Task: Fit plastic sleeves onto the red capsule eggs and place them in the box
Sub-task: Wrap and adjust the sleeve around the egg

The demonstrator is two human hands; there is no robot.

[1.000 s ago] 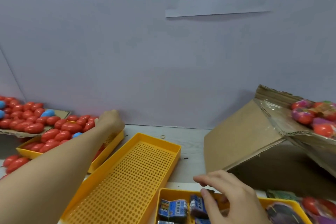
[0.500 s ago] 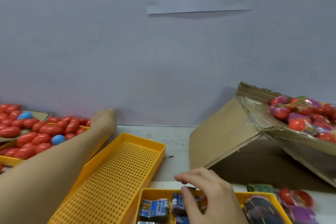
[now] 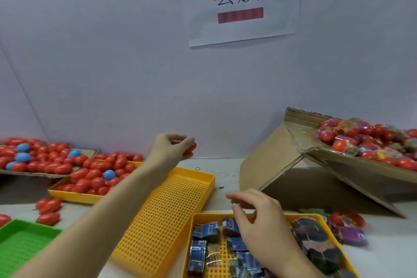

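Packing bench; trays, wall sign

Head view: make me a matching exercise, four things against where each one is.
Things:
1. left hand
2. right hand
3. green tray
4. sleeved eggs

Places:
A. in the tilted cardboard box
B. bottom left corner of the view
C. raised before the wall, holding a red egg
D. over the yellow tray of sleeve bundles

Pairs: 1-C, 2-D, 3-B, 4-A
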